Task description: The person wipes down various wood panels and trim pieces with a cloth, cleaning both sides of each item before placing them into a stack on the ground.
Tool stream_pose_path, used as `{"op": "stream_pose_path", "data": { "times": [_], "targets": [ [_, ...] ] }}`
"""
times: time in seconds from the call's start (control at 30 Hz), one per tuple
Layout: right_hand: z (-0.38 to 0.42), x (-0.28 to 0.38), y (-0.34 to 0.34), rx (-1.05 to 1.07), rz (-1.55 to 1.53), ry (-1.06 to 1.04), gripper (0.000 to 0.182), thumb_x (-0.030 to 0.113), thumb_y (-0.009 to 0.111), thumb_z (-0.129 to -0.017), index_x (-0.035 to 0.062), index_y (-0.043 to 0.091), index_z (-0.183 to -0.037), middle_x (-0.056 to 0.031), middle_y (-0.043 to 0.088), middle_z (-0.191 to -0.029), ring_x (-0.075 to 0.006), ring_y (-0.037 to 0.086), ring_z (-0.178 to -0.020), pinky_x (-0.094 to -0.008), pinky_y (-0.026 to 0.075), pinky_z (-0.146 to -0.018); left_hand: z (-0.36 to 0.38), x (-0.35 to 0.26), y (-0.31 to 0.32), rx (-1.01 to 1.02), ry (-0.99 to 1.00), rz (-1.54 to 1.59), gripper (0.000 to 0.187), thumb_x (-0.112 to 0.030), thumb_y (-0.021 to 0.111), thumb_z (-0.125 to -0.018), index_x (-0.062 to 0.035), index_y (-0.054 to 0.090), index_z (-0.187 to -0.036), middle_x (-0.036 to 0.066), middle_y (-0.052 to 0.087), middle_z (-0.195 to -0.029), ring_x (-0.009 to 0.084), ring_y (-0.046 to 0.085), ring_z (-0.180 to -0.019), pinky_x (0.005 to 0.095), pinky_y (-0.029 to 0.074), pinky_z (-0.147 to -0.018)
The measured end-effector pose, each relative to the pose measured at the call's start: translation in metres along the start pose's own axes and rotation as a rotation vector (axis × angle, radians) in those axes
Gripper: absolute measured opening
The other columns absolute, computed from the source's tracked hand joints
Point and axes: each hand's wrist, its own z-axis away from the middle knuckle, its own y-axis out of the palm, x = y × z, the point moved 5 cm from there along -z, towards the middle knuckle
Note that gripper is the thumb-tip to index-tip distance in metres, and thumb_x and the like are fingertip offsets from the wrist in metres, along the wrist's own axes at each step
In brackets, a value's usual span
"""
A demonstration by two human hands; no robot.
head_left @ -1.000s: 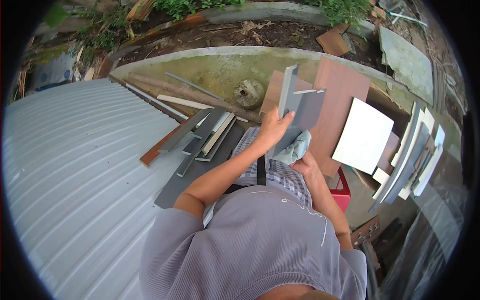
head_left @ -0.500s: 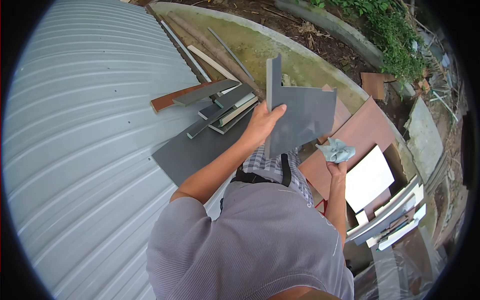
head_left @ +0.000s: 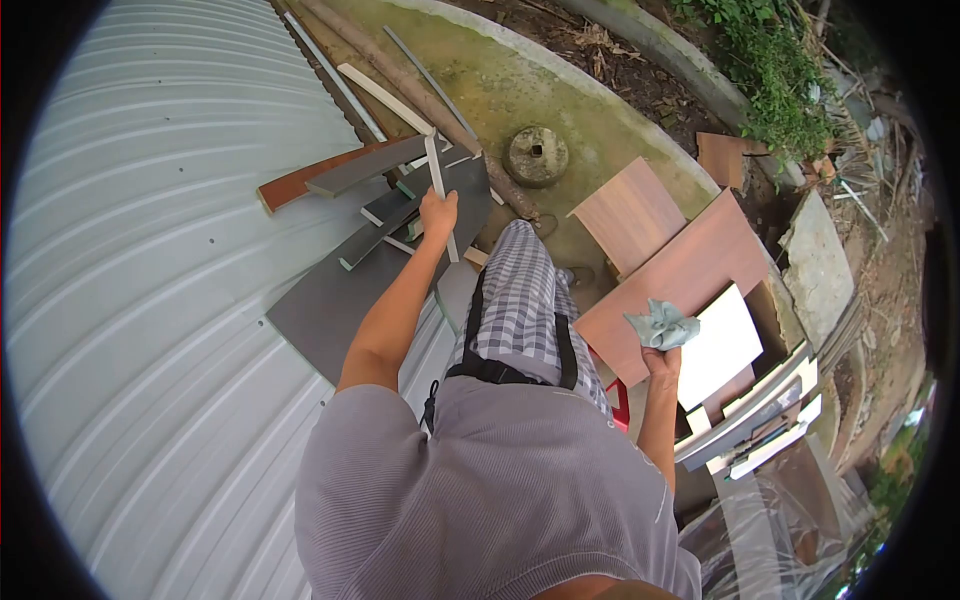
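Observation:
My left hand (head_left: 438,213) is closed round a grey board (head_left: 434,160), which is turned nearly edge-on so that its pale narrow edge faces me. It is held over a pile of dark grey strips (head_left: 375,235) and a larger dark panel (head_left: 320,315) on the left. Off to the right, my right hand (head_left: 660,362) grips a crumpled pale blue-green cloth (head_left: 662,325). Part of the cloth is hidden in the fingers. Below it lies a wide reddish-brown board (head_left: 680,275), with a bright white panel (head_left: 722,345) beside it.
Corrugated metal sheeting (head_left: 180,300) fills the left side. A round concrete block (head_left: 537,157) with a square hole sits on the mossy floor ahead. Stacked offcuts (head_left: 765,420) and plastic sheeting (head_left: 770,530) lie at the lower right. A red object (head_left: 621,405) shows beside my leg.
My left hand has swung the grey board leftward over the pile and turned it from face-on to edge-on. My right hand, still with the cloth, sits slightly lower and further left in view.

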Motion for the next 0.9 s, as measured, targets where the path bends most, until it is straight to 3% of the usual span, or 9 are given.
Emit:
{"op": "stream_pose_path", "data": {
  "times": [0.13, 0.2, 0.3, 0.33, 0.63, 0.73, 0.8, 0.9],
  "targets": [
    [0.024, -0.005, -0.011, -0.067, -0.015, -0.033, 0.031, 0.024, 0.047, -0.088, 0.0058, 0.048, -0.113, -0.0108, 0.055, -0.113, -0.0275, 0.056, -0.098, -0.0437, 0.047, -0.088, -0.008, 0.075, 0.060, 0.027, -0.186, -0.088, 0.037, -0.022, 0.062, -0.073, 0.0038, 0.057, -0.099, 0.024, 0.060, -0.094, 0.0382, 0.057, -0.091, 0.0422, 0.045, -0.080],
    [0.037, -0.009, -0.021, -0.099, -0.023, -0.018, 0.031, 0.025, 0.047, -0.088, 0.0063, 0.049, -0.113, -0.0101, 0.056, -0.111, -0.0267, 0.056, -0.098, -0.0424, 0.047, -0.088, 0.002, 0.110, 0.080, 0.006, -0.451, -0.074, 0.036, -0.022, 0.062, -0.071, 0.0023, 0.059, -0.098, 0.022, 0.061, -0.096, 0.0369, 0.057, -0.093, 0.0425, 0.046, -0.081],
    [0.060, -0.013, -0.012, -0.129, -0.034, -0.026, 0.032, 0.026, 0.046, -0.089, 0.0067, 0.049, -0.114, -0.0100, 0.056, -0.112, -0.0269, 0.056, -0.100, -0.0422, 0.047, -0.088, 0.006, 0.168, 0.120, 0.030, -0.567, -0.050, 0.034, -0.022, 0.061, -0.071, 0.0014, 0.061, -0.096, 0.021, 0.060, -0.097, 0.0356, 0.058, -0.094, 0.0424, 0.047, -0.080],
    [0.059, -0.013, -0.023, -0.099, 0.032, -0.057, 0.041, 0.033, 0.047, -0.088, 0.0093, 0.043, -0.121, -0.0097, 0.050, -0.120, -0.0270, 0.050, -0.108, -0.0452, 0.043, -0.092, 0.008, 0.172, 0.126, 0.046, -0.573, -0.043, 0.034, -0.022, 0.061, -0.071, 0.0014, 0.061, -0.096, 0.021, 0.060, -0.097, 0.0356, 0.058, -0.094, 0.0424, 0.047, -0.080],
    [0.075, -0.019, -0.020, -0.251, 0.075, -0.075, 0.039, 0.031, 0.047, -0.089, 0.0086, 0.044, -0.120, -0.0086, 0.051, -0.119, -0.0260, 0.051, -0.108, -0.0433, 0.044, -0.092, -0.007, 0.210, 0.152, 0.261, -0.693, -0.150, 0.032, -0.016, 0.061, -0.071, 0.0046, 0.061, -0.096, 0.021, 0.061, -0.095, 0.0343, 0.060, -0.089, 0.0395, 0.049, -0.075],
    [0.074, -0.020, -0.007, -0.252, 0.129, -0.070, 0.040, 0.032, 0.047, -0.089, 0.0088, 0.043, -0.121, -0.0086, 0.050, -0.119, -0.0264, 0.051, -0.108, -0.0443, 0.043, -0.092, -0.009, 0.221, 0.160, 0.240, -0.787, -0.173, 0.029, -0.014, 0.059, -0.072, 0.0046, 0.061, -0.094, 0.021, 0.061, -0.095, 0.0349, 0.060, -0.090, 0.0399, 0.049, -0.075],
    [0.073, -0.019, -0.001, -0.250, 0.187, -0.116, 0.041, 0.033, 0.048, -0.088, 0.0088, 0.042, -0.122, -0.0087, 0.050, -0.120, -0.0262, 0.051, -0.108, -0.0450, 0.044, -0.092, -0.002, 0.217, 0.146, 0.080, -0.877, -0.047, 0.025, -0.011, 0.058, -0.073, 0.0037, 0.061, -0.093, 0.021, 0.061, -0.096, 0.0351, 0.060, -0.091, 0.0403, 0.049, -0.076],
    [0.070, -0.024, 0.018, -0.231, 0.129, -0.084, 0.036, 0.030, 0.047, -0.089, 0.0083, 0.047, -0.117, -0.0082, 0.055, -0.113, -0.0260, 0.055, -0.101, -0.0444, 0.046, -0.089, 0.005, 0.195, 0.123, 0.095, -0.897, -0.026, 0.022, -0.009, 0.057, -0.073, 0.0043, 0.061, -0.091, 0.022, 0.060, -0.097, 0.0358, 0.059, -0.090, 0.0404, 0.049, -0.075]
  ]
}}
